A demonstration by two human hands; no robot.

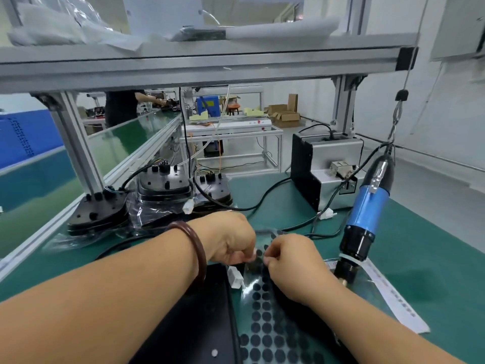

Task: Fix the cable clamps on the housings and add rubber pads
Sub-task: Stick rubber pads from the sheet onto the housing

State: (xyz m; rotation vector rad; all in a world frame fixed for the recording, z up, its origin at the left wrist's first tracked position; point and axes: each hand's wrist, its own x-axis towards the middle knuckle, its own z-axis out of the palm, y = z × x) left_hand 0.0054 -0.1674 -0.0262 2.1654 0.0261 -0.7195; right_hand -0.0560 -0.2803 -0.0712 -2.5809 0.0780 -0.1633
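Pad sheet (pixel 265 334) right under me, I'm pinching it with left hand (pixel 228 240) and right hand (pixel 291 256) close together, ideally peeling one pad slowly, edge-first.

Silver-black box (pixel 328 174) on green mat (pixel 420 245); cardboard boxes (pixel 286 117) on floor beyond; blue crate (pixel 26 135) far left.

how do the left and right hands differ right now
The left hand has a dark brown bangle on its wrist; the right hand has a bare wrist. The left hand reaches in over the black housing, the right hand over the sheet of rubber pads. Shared: both have curled fingers that meet at the sheet's far end and seem to pinch it.
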